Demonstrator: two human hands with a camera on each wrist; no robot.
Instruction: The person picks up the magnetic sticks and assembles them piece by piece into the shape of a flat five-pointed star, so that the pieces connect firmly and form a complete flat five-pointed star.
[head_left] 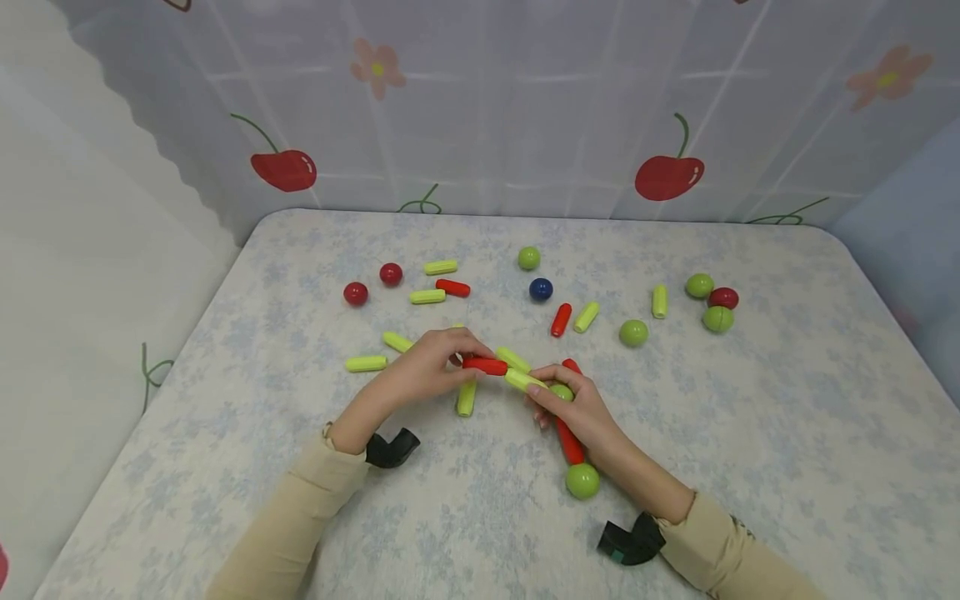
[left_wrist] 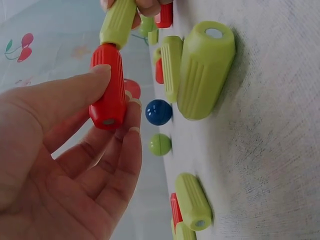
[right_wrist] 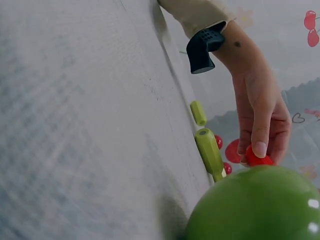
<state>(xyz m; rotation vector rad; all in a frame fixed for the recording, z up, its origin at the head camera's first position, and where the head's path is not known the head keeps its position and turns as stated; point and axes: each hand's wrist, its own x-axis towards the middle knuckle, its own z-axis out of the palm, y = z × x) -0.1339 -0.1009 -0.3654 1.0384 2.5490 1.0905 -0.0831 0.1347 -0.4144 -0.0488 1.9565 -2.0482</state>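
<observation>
1. On the patterned tablecloth [head_left: 480, 533], loose yellow-green sticks [head_left: 366, 363] and short red sticks [head_left: 561, 320] are scattered, mostly beyond the hands.
2. A blue ball [head_left: 541, 289] is seen near the middle; a dark red ball [head_left: 723, 298] is flanked by two green balls [head_left: 700, 286] at the far right.
3. Close behind the joined pair, another yellow-green stick [head_left: 513, 359] is crowded in; one more [head_left: 466, 398] is seen just beside the left fingers.
4. Under the right hand [head_left: 581, 408], a red length [head_left: 571, 442] ending in a near green ball [head_left: 582, 482] is partly covered.
5. The held red rod [head_left: 486, 366] is pinched between thumb and fingers of the left hand [head_left: 431, 365]; the held yellow-green rod [head_left: 522, 381] is gripped by the right fingers.
6. Both rods are held above the cloth, meeting end to end between the hands.
7. Glossy, grooved sides are shown, with a grey disc [left_wrist: 108, 121] set in the red one's free end.
</observation>
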